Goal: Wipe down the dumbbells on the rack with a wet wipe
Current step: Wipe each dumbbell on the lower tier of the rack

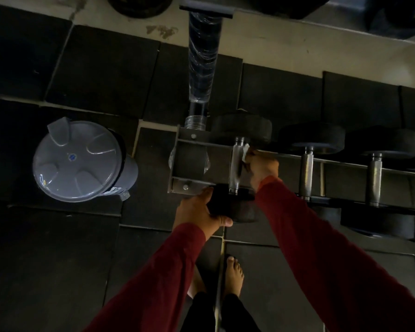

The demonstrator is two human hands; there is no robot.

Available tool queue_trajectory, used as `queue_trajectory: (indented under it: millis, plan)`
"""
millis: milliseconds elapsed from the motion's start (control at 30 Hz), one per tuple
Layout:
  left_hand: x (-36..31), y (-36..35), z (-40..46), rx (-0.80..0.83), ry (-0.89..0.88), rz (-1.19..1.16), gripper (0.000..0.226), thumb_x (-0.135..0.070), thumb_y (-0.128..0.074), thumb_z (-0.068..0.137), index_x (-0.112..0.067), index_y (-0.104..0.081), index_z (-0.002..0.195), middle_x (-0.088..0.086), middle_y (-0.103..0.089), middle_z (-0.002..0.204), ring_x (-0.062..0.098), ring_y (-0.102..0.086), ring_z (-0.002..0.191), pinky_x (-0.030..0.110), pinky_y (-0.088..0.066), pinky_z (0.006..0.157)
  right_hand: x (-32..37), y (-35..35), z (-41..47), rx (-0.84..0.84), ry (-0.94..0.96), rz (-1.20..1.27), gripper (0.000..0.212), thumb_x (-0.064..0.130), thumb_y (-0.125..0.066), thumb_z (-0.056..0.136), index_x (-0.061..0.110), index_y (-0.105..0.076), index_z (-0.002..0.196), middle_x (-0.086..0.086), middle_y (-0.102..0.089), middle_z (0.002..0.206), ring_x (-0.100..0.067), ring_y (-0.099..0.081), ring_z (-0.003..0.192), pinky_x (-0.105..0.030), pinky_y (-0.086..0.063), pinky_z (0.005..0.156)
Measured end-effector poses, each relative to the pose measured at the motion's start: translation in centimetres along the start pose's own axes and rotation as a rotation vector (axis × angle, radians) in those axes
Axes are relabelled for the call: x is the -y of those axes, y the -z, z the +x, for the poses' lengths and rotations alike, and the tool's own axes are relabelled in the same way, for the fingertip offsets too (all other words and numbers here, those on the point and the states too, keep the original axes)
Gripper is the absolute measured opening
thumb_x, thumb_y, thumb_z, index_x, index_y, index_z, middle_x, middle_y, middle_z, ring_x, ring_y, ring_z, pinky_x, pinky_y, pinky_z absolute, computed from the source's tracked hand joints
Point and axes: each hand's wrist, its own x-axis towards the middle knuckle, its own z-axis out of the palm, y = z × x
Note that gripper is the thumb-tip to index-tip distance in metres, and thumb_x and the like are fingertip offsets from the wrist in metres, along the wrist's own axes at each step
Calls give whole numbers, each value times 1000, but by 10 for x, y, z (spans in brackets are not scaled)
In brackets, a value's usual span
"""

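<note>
My left hand (201, 212) grips the near head of the leftmost dumbbell (236, 164) on the rack (189, 161). My right hand (261, 167) pinches the limp wet wipe (245, 152) against its knurled handle; I judge the dumbbell heavy and rigid, best steadied by the head.

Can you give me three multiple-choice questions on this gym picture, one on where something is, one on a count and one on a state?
1. Where is the grey lidded plastic bin?
A. left of the dark metal dumbbell rack
B. on the rack
C. right of the rack

2. How many knurled steel dumbbell handles show on the rack?
A. one
B. three
C. five

3. What are the hands doing?
A. both hang idle
B. both hold the bin
C. the left hand grips the black end of the nearest dumbbell; the right hand holds a white wet wipe at its handle

Answers: 1 A, it stands on the floor mats there. 2 B, three handles lie side by side. 3 C, both hands are on that dumbbell.
</note>
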Motion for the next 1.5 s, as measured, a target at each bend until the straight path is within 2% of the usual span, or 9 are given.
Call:
queue_trajectory:
  millis: [100, 200, 300, 433, 667, 867, 1033, 1167, 1500]
  plan:
    - [0, 0, 0, 2, -14, -8, 91, -48, -89, 60, -40, -46, 139, -4, -61, 131, 20, -53, 126, 38, -44, 107, 10, 10, 12, 277, 15, -48, 25, -9, -68, 81, 15, -71, 75, -2, -70, 80, -17, -67, 82, -35, -56, 86]
    - [1, -1, 2, -6, -7, 19, 93, -54, -88, 56, -40, -47, 139, -4, -61, 131, 20, -53, 124, 40, -46, 106, 16, 23, 12, 420, 34, -181, 17, -7, -69, 82, 7, -74, 88, -3, -75, 83, -16, -72, 84, -25, -58, 72]
    - [1, -1, 3, 4, -1, 11, 92, -56, -88, 54, -44, -48, 136, -5, -61, 130, 19, -54, 123, 41, -47, 105, 3, 33, 6, 369, -30, -335, 12, -6, -70, 82, 0, -75, 91, -9, -74, 75, -12, -72, 65, -20, -55, 57]
    - [2, -2, 3, -17, -8, 31, 91, -57, -88, 52, -46, -49, 134, -7, -62, 128, 18, -55, 123, 39, -47, 105, -17, 52, -2, 410, 93, -638, 10, 16, -84, 76, 25, -80, 75, 4, -77, 79, -7, -72, 79, -23, -56, 77]
    - [0, -2, 1, -31, 5, 23, 92, -50, -91, 56, -40, -51, 139, -7, -64, 129, 16, -54, 123, 26, -39, 103, 21, 19, 4, 238, 66, -310, 7, 1, -77, 77, 7, -78, 81, -6, -75, 74, -11, -72, 63, -22, -57, 55]
    - [-2, -3, 0, -20, 41, 15, 97, -48, -91, 55, -36, -49, 142, -4, -61, 133, 19, -54, 126, 34, -43, 108, 10, 32, 8, 394, -95, -372, 15, -8, -58, 90, 1, -69, 89, -7, -67, 74, -3, -66, 49, -18, -51, 45]
    - [-3, -3, -1, -16, 78, -12, 101, -45, -92, 55, -35, -46, 144, 0, -57, 139, 21, -49, 132, 36, -38, 112, -16, 45, 8, 435, -85, -571, 8, 17, -77, 81, 9, -79, 83, -5, -75, 74, -12, -73, 73, -33, -60, 84]
    - [-5, -3, -3, -28, 91, -8, 102, -43, -93, 55, -33, -45, 145, 1, -56, 141, 22, -47, 134, 33, -35, 110, -2, 31, 1, 259, 110, -460, 25, 46, -88, 54, 34, -79, 74, 12, -75, 77, -7, -72, 81, -31, -60, 81]
    - [-10, 1, -6, -17, 116, 17, 103, -44, -91, 59, -37, -39, 148, 3, -49, 146, 26, -39, 136, 37, -34, 111, -11, 39, -2, 365, -34, -360, 11, 5, -82, 73, 12, -76, 67, -1, -74, 69, -18, -72, 82, -31, -59, 80]
